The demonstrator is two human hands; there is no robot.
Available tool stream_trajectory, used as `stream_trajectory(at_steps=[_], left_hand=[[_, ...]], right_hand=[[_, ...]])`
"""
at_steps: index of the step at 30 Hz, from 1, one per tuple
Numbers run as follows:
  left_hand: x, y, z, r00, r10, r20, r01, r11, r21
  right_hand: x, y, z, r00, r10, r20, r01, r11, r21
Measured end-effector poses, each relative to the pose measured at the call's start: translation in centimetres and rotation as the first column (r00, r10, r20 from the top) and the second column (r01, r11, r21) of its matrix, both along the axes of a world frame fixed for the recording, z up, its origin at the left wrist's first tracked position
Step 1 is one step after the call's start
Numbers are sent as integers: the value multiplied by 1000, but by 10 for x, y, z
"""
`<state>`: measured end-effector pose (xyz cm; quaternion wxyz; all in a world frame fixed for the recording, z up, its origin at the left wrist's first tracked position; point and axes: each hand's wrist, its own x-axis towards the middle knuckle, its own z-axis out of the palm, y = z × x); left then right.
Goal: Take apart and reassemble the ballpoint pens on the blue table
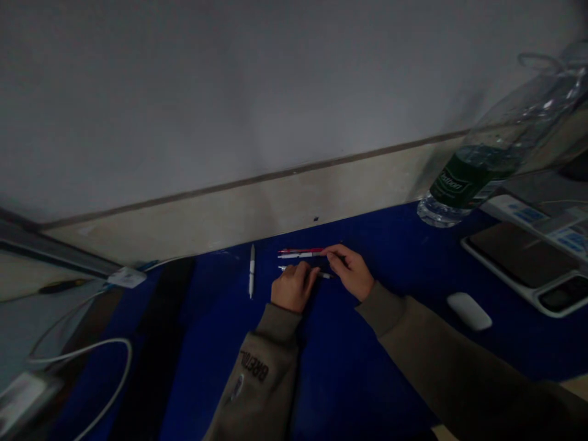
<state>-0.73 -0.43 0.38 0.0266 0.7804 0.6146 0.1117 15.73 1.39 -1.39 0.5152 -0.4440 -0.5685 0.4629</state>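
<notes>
My left hand (pixel 291 286) is closed over a pen (pixel 326 275) lying crosswise on the blue table; its two ends show on either side of my fingers, the middle hidden. My right hand (pixel 351 269) has its thumb and forefinger pinched at the right end of a white pen (pixel 296 255). Right behind that one, a red pen (pixel 298 250) lies nearly parallel, close to or touching it. Off to the left, a white and grey pen (pixel 252 272) lies pointing away from me, apart from both hands.
A large plastic bottle (pixel 463 180) with a green label stands at the back right. Nearby are a digital scale (pixel 528 257) and a white mouse (pixel 469 310). A black strip (pixel 158 343) and a white cable (pixel 126 367) lie left. A wall (pixel 257 208) bounds the blue tabletop (pixel 340 367).
</notes>
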Motion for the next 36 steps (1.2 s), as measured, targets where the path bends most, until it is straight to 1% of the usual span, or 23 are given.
stream_trajectory(at_steps=[9,17,23,28,32,36], left_hand=[[4,-4,6,1000,17,-1,-17,1000,0],[4,-3,6,1000,7,5,-7,1000,-11],[5,-4,7,1000,22,-8,-22,1000,-18],[4,-3,5,1000,27,-11,-27,999,-23],[4,-3,6,1000,22,-12,-22,1000,-23],[5,-5,8,1000,11,-6,-11,1000,-26]], right_hand=[[1,-1,1,1000,-11,-9,10,1000,-22],[-1,0,0,1000,20,-12,-20,1000,-1],[1,-1,1,999,-3,-41,2,999,-39],[0,0,2,1000,13,-2,-13,1000,-15],[-1,0,0,1000,22,-22,-22,1000,-13],[0,0,-1,1000,-5,-27,5,1000,-16]])
